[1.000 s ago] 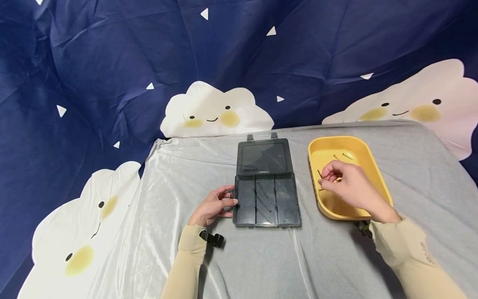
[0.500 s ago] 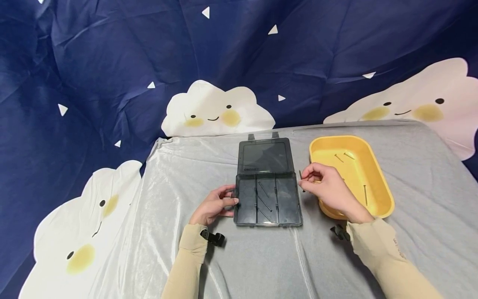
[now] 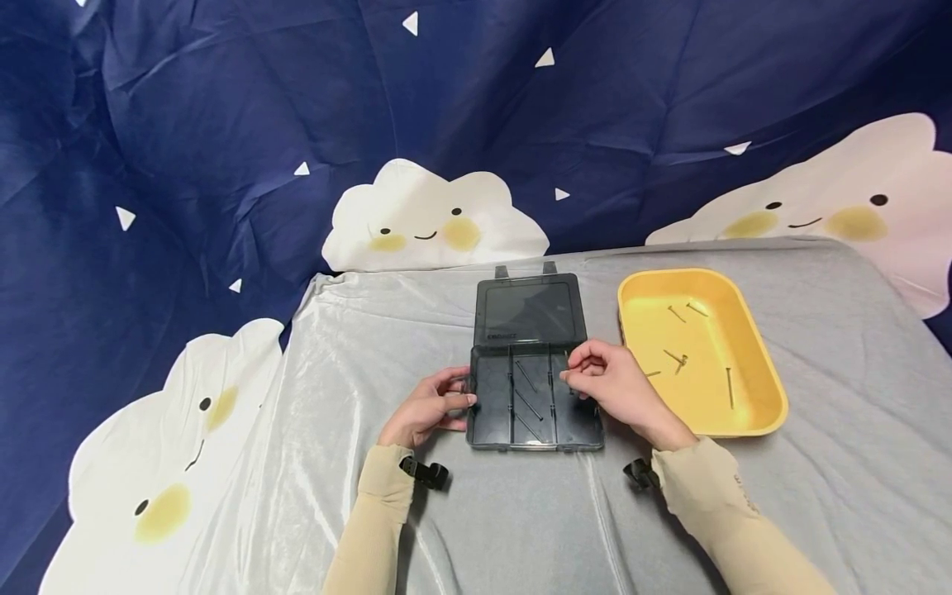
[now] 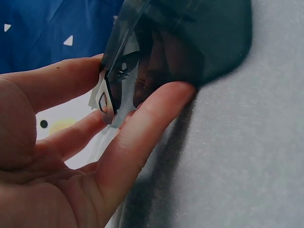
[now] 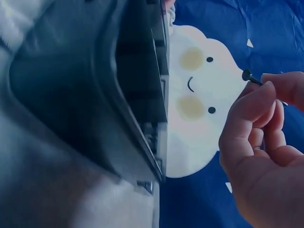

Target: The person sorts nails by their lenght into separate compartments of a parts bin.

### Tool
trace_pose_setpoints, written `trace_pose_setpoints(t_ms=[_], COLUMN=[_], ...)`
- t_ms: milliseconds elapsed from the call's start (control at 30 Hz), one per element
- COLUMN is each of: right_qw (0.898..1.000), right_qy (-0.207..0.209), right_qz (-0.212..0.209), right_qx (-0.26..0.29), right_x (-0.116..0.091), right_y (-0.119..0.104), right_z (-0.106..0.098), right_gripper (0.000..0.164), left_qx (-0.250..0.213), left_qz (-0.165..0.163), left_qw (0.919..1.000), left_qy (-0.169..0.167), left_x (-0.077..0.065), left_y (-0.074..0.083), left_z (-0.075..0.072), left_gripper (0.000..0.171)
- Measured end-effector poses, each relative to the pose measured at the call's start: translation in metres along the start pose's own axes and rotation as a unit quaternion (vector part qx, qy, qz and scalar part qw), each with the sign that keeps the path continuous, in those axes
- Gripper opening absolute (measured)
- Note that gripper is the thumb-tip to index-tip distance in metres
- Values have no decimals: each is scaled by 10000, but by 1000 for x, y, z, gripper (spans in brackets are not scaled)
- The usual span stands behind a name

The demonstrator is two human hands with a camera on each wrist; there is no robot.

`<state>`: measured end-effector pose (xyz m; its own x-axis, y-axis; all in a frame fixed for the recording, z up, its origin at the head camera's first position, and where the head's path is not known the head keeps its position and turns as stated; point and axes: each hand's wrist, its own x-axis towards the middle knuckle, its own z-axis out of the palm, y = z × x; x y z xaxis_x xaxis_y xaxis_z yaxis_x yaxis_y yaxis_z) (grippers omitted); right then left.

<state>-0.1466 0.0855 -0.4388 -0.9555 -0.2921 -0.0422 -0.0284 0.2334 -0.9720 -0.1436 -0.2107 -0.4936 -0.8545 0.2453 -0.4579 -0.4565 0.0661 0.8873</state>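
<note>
My right hand (image 3: 606,382) pinches a screw (image 5: 250,77) between thumb and forefinger, above the right compartment of a dark see-through compartment box (image 3: 487,426). In the right wrist view its flared head sticks out past the fingertips. The box lies with its lid (image 3: 530,310) folded back, and several long screws (image 3: 529,403) lie slanted in its middle compartment. On the left, my left hand (image 3: 430,406) grips the box's side wall, thumb (image 4: 156,114) at the near face and fingers behind. The right hand hides part of the right compartment.
To the right stands a yellow tray (image 3: 769,388) with several screws (image 3: 730,388) scattered on its floor. A grey cloth (image 3: 513,521) covers the table. Behind it hangs a dark blue curtain (image 3: 461,91) with clouds and triangles.
My right hand has moved left with the screw, from over the yellow tray to above the box's right compartment. The left hand stays at the box's left side.
</note>
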Motion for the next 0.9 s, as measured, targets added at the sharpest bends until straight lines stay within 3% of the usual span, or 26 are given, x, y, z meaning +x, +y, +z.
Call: trace_pose_setpoints(t_ms=[433, 900], right_qw=[9993, 9949], right_qy=[123, 276], right_qz=[365, 654], right_qx=[23, -715], right_x=[10, 14], right_y=[8, 15], right_z=[26, 33], right_gripper=[19, 18], left_qx=[70, 82], left_qz=[3, -18], left_qw=[10000, 10000], left_qy=[25, -3], left_x=[3, 1], left_y=[-2, -1], left_z=[-1, -1], left_gripper=[63, 64])
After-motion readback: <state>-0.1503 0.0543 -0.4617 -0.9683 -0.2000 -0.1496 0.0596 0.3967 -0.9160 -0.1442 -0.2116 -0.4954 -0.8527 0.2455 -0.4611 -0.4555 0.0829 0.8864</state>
